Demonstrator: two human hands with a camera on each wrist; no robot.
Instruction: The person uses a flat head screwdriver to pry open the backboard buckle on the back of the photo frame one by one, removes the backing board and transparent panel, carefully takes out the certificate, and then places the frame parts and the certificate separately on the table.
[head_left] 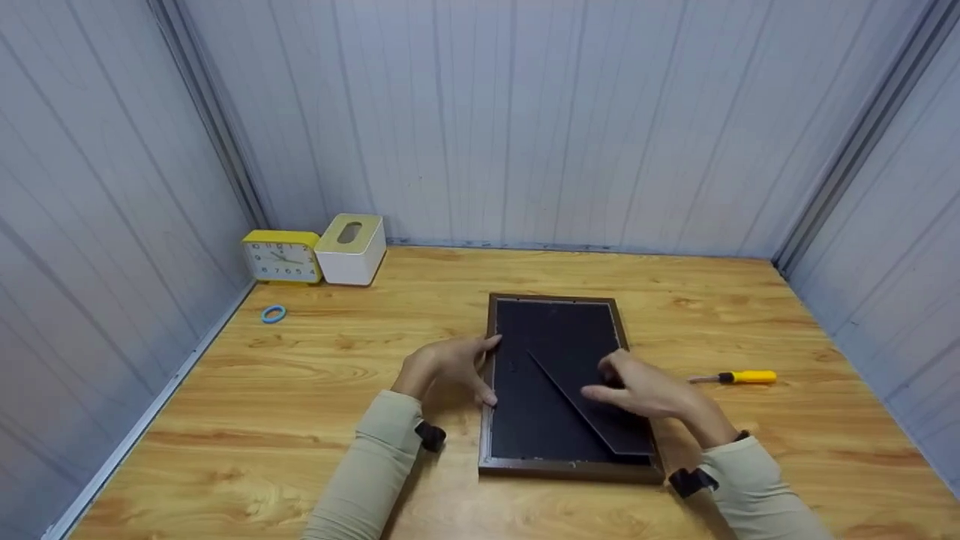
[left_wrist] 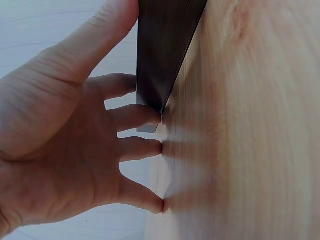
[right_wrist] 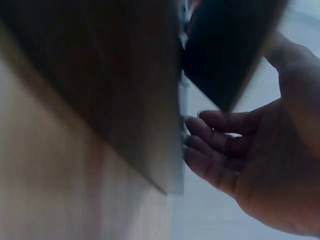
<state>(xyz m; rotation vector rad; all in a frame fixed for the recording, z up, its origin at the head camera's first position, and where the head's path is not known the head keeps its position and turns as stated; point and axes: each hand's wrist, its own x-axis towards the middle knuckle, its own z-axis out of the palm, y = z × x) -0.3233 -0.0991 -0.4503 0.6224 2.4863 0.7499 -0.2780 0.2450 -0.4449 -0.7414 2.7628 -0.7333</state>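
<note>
A dark picture frame (head_left: pixel 570 471) lies on the table with its black backing (head_left: pixel 551 322) facing up. From the backing rises a flat black stand (head_left: pixel 626 435), tilted, its long edge running diagonally. My right hand (head_left: pixel 641 386) pinches the stand near its right side; in the right wrist view the stand (right_wrist: pixel 225 55) passes between thumb and fingers, somewhat blurred. My left hand (head_left: pixel 454 367) rests spread against the frame's left edge, thumb and index fingertips on the rim. In the left wrist view other fingertips (left_wrist: pixel 155 147) touch down by the frame's side (left_wrist: pixel 160 55) and on the table.
A yellow-handled screwdriver (head_left: pixel 750 376) lies right of the frame. At the back left stand a yellow clock (head_left: pixel 281 257) and a white tissue box (head_left: pixel 352 262), with a blue ring (head_left: pixel 274 313) in front of them. Pale panel walls (head_left: pixel 480 127) enclose the wooden table (head_left: pixel 300 405).
</note>
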